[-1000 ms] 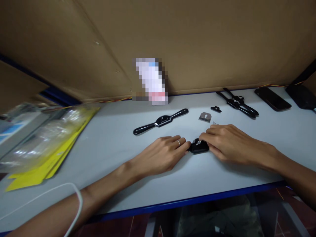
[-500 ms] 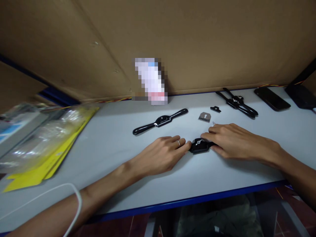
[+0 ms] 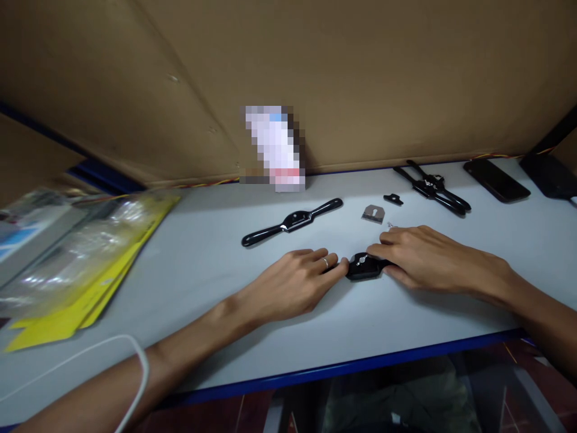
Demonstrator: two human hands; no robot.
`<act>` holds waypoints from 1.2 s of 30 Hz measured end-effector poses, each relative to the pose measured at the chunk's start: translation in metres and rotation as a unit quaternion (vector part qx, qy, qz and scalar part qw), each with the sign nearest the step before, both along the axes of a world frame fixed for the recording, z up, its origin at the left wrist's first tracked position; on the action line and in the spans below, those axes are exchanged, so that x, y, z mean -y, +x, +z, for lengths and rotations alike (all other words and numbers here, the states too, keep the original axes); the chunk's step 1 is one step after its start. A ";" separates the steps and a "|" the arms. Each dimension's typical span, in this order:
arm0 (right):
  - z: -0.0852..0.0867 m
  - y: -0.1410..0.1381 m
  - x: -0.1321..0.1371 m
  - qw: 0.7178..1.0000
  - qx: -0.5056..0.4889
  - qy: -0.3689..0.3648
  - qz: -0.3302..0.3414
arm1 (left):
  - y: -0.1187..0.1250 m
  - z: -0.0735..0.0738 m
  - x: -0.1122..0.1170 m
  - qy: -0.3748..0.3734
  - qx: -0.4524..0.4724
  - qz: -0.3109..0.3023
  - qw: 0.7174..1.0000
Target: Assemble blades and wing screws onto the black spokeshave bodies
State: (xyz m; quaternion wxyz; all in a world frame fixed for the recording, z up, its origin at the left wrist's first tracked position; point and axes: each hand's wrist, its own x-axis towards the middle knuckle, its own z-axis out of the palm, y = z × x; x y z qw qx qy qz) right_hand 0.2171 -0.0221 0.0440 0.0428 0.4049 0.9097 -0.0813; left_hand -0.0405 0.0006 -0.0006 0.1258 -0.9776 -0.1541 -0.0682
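A black spokeshave (image 3: 363,266) lies on the white table (image 3: 202,270) in front of me. Only its middle body with a silver screw shows. My left hand (image 3: 293,285), with a ring on one finger, lies over its left handle with the fingers curled onto it. My right hand (image 3: 428,255) covers the right handle the same way, fingers bent over it. Both handles are hidden under my hands.
A second black spokeshave (image 3: 291,222) lies behind my left hand. A steel blade (image 3: 374,213), a small black cap (image 3: 393,199) and a third spokeshave (image 3: 433,187) lie behind my right hand. A phone (image 3: 496,179) is far right, yellow packaging (image 3: 85,264) left, cardboard wall behind.
My right hand has slid slightly to the right, baring more of the spokeshave's middle. The left hand has hardly moved.
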 end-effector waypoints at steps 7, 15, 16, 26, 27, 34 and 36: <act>0.003 -0.001 0.000 1.000 0.006 -0.010 -0.002 | 0.000 -0.002 0.000 -0.006 -0.003 0.003 1.000; 0.000 -0.001 0.001 1.000 0.021 0.013 0.012 | 0.000 -0.004 0.000 -0.111 0.034 0.065 0.991; 0.000 -0.001 0.001 1.000 0.023 0.011 0.012 | 0.000 -0.003 0.000 -0.115 0.035 0.059 0.991; 0.003 -0.003 0.001 1.000 0.026 0.010 0.008 | -0.001 -0.003 -0.003 -0.136 0.032 0.052 0.989; 0.004 -0.003 0.001 1.000 0.027 0.008 0.007 | -0.001 -0.004 -0.002 -0.137 0.034 0.052 0.989; 0.005 -0.003 0.001 1.000 0.025 0.006 0.004 | -0.002 -0.005 -0.003 -0.130 0.037 0.049 0.990; 0.005 -0.003 0.002 1.000 0.021 0.008 0.002 | -0.002 -0.005 -0.003 -0.130 0.038 0.051 0.990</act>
